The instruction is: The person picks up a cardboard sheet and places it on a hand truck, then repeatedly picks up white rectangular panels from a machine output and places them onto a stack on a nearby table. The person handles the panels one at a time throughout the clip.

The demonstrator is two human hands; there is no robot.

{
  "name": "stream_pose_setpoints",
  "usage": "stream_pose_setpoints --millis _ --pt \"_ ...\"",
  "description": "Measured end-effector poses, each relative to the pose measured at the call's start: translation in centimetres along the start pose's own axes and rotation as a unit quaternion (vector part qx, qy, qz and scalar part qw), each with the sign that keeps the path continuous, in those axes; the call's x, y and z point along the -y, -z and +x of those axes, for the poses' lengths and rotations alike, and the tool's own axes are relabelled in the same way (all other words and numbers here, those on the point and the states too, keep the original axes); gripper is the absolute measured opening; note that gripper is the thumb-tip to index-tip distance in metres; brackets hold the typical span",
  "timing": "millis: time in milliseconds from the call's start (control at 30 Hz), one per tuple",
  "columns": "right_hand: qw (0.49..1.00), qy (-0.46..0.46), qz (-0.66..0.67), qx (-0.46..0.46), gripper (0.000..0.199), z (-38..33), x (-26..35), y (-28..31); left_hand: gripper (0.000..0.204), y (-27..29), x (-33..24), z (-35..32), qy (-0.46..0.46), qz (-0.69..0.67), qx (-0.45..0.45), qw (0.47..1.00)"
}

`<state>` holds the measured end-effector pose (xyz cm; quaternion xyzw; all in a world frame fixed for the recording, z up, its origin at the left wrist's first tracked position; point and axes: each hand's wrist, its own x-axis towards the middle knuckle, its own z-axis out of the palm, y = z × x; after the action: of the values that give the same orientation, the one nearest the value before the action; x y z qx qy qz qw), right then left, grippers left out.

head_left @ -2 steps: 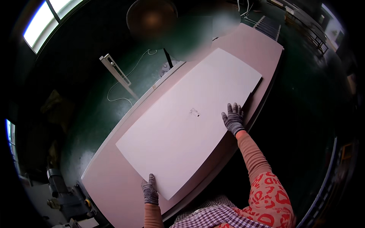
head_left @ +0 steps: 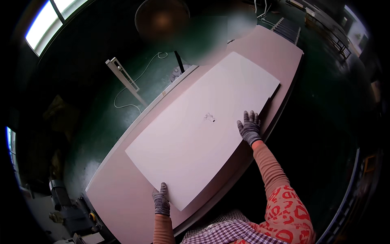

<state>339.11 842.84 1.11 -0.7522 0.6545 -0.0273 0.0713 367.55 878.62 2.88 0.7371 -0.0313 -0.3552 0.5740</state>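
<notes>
A large white rectangular board lies aslant on a bigger pinkish sheet surface. Near its middle are a grey smudge and a small dark spot. My left hand, in a grey knitted glove, takes the board's near left edge; its thumb rests on top and the other fingers are mostly hidden. On the right-hand long edge, my gloved right hand lies flat with its fingers spread on the board. A dark gap shows under the board's far right edge.
Beyond the surface stands a pale metal upright with a white cable on the green floor. A round fan is farther back. Dark machine parts sit at lower left, and a slatted rack adjoins the far end.
The board has slid slightly away and to the right, with my left hand following its edge. My right hand stays almost in place.
</notes>
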Motion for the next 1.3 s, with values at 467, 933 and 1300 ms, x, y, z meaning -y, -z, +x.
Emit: stream_pose_setpoints --millis 467,933,1300 --pt "0.997 -0.004 0.017 -0.069 0.072 9.7 -7.5 -2.9 0.061 -14.4 -2.5 4.9 -0.046 0.542 0.033 0.839" --pt "0.999 -0.03 -0.027 -0.021 0.07 13.2 -9.0 -3.3 0.085 -16.4 -2.0 4.9 -0.086 0.413 0.041 0.906" --pt "0.979 0.027 -0.198 0.04 0.06 -0.9 4.3 -4.1 0.062 -9.2 5.9 0.3 -0.138 0.276 0.206 0.929"
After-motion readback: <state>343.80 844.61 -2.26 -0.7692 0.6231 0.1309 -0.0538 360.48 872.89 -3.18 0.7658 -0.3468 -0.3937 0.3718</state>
